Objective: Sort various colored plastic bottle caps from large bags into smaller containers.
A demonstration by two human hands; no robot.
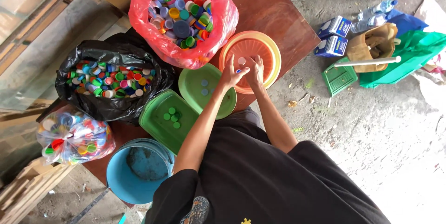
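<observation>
both hands meet over the orange bowl, fingers bunched. left hand pinches a small blue cap at its fingertips; right hand sits just beside it, fingers curled, contents cannot tell. one white cap lies in the bowl just beyond the fingertips, away from the body, about equally near both hands; round, no long axis. left of the grip: round green lid with two pale caps, then square green lid with four green caps. further left: black bag, clear bag, blue bucket. beyond: red bag of mixed caps. bags: three; lids: two.
</observation>
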